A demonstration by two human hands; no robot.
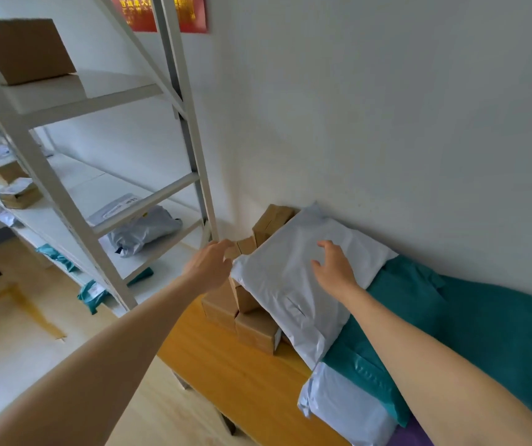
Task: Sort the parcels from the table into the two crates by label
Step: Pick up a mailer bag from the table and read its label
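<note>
A large white poly-bag parcel [293, 278] lies tilted on top of several small brown cardboard boxes [251, 328] at the far end of the wooden table [242, 381]. My left hand [210, 263] touches the parcel's left corner, its fingers curled at the edge. My right hand [333, 268] rests on top of the parcel with fingers spread. Green poly parcels [435, 323] and another white parcel [348, 410] lie nearer on the table under my right forearm. No crate is in view.
A white metal shelf rack [75, 214] stands left of the table, holding a grey bag [144, 230], small boxes [17, 194] and teal bags [92, 296]. A brown box [23, 49] sits on its top shelf. The wall runs right behind the table.
</note>
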